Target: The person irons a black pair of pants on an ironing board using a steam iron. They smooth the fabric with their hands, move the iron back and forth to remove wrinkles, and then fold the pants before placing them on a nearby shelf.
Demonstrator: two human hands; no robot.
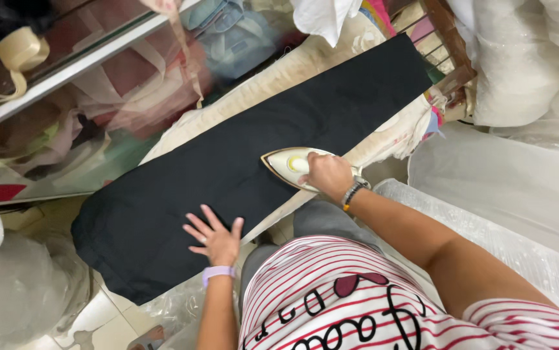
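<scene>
A long black piece of cloth (pixel 240 155) lies flat along a padded ironing board (pixel 292 68), running from lower left to upper right. My left hand (pixel 216 238) presses flat on the cloth's near edge, fingers spread. My right hand (pixel 326 175) grips the handle of a cream-coloured iron (pixel 286 165), whose pointed tip faces left on the cloth near the board's front edge.
A glass-fronted shelf unit (pixel 65 71) with tape rolls and fabric stands at the left. Clear plastic bags (pixel 525 58) pile up at the right and another bag (pixel 13 291) lies lower left. A wooden rack (pixel 444 39) sits at the board's far end.
</scene>
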